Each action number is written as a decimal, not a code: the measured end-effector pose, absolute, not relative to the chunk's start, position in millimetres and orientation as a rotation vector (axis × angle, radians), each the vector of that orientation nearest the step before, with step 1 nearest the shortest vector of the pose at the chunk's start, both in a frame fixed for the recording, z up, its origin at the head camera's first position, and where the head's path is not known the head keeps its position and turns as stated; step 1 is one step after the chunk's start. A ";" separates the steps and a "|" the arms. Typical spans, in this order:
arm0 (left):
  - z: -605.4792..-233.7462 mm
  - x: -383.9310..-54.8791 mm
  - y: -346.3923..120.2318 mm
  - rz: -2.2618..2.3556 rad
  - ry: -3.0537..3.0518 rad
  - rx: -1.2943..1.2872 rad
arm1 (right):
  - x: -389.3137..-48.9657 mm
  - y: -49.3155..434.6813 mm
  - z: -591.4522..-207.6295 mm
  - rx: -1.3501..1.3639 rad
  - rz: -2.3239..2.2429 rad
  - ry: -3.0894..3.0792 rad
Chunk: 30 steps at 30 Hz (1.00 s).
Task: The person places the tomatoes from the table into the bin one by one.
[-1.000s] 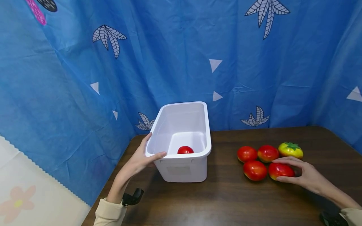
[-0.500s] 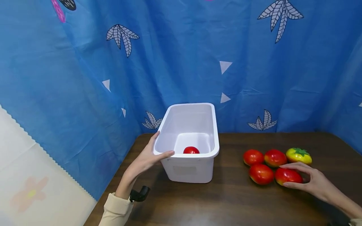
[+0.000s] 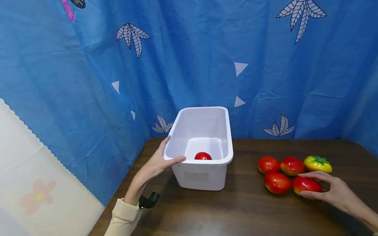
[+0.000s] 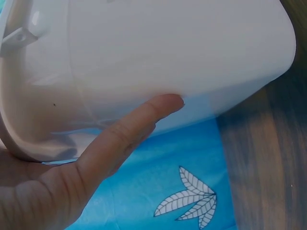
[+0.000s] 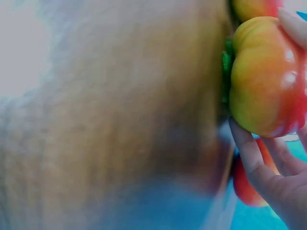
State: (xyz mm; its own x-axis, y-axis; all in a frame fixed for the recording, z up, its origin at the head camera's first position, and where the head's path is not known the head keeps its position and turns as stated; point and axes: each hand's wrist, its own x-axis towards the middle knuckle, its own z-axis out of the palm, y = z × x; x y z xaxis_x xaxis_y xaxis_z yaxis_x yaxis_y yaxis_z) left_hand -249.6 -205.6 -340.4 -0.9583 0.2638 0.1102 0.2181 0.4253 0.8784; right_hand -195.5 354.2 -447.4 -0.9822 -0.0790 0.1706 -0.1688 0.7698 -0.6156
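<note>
Right hand (image 3: 333, 191): the thumb and fingers grasp a glossy red tomato (image 3: 306, 186), the near right one in a cluster on the dark wooden table (image 3: 236, 213). Whether it has left the surface cannot be told; the right wrist view shows its green calyx (image 5: 226, 69) turned towards the tabletop.

Left hand (image 3: 155, 165): the fingers grip the near left corner of a white plastic bin (image 3: 196, 177), thumb over the near rim, the others against the outer side wall. One red tomato (image 3: 202, 156) lies inside, by the near wall.

Hazards, in this inspector's judgement:

- Crowding. The front left tomato (image 3: 277, 183) sits just beside the held one, with the rear middle tomato (image 3: 292, 166) and yellow tomato (image 3: 317, 164) close behind — a sideways drag could set any of them rolling.
- Slip. The skin looks smooth and rounded; a light fingertip hold might let it squirt free.
- Rim strike. The bin wall is tall, so a low carry could knock the edge.
- Tipping. Hard downward pressure at that one corner could tilt the bin.
</note>
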 end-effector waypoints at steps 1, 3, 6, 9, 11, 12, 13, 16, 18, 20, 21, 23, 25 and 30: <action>-340.3 -249.3 -205.3 1.597 2.615 0.434 | -195.6 354.2 -444.0 0.177 1.020 -2.849; -340.0 -248.9 -205.0 1.593 2.617 0.431 | -196.1 353.0 -436.9 0.151 1.058 -2.865; -339.7 -249.3 -205.5 1.595 2.624 0.445 | -197.3 348.4 -426.7 0.129 1.138 -2.844; -339.3 -250.5 -206.1 1.606 2.622 0.473 | -199.0 339.4 -416.9 0.176 1.281 -2.777; -339.0 -251.0 -205.8 1.609 2.618 0.477 | -201.0 331.2 -409.2 0.230 1.358 -2.723; -338.9 -251.0 -205.5 1.612 2.613 0.477 | -201.9 326.8 -404.9 0.257 1.390 -2.704; -339.0 -251.1 -205.1 1.615 2.607 0.477 | -203.1 321.6 -400.1 0.278 1.404 -2.689; -339.9 -251.2 -204.3 1.621 2.597 0.475 | -207.8 306.7 -386.0 0.334 1.434 -2.659; -340.4 -251.0 -204.3 1.628 2.590 0.479 | -210.8 295.7 -376.7 0.377 1.457 -2.647; -340.6 -250.9 -204.2 1.629 2.592 0.484 | -213.8 284.9 -368.0 0.420 1.493 -2.629; -340.6 -250.8 -204.2 1.628 2.594 0.486 | -214.7 279.4 -363.8 0.444 1.510 -2.617; -340.1 -250.7 -203.9 1.631 2.593 0.492 | -217.5 268.5 -355.6 0.479 1.538 -2.599; -339.6 -250.6 -203.6 1.633 2.597 0.493 | -220.7 258.4 -348.0 0.514 1.575 -2.576; -338.7 -251.0 -202.2 1.626 2.602 0.492 | -229.6 234.5 -326.8 0.609 1.591 -2.523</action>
State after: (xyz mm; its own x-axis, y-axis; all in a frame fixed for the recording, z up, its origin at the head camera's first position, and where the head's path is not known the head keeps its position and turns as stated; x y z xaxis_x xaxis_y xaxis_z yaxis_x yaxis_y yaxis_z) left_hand -251.0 -202.2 -338.7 -0.9494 0.2828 0.1367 0.2469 0.4027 0.8814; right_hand -229.6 234.5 -326.8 -0.9156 -0.2799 0.2889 -0.3813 0.3754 -0.8448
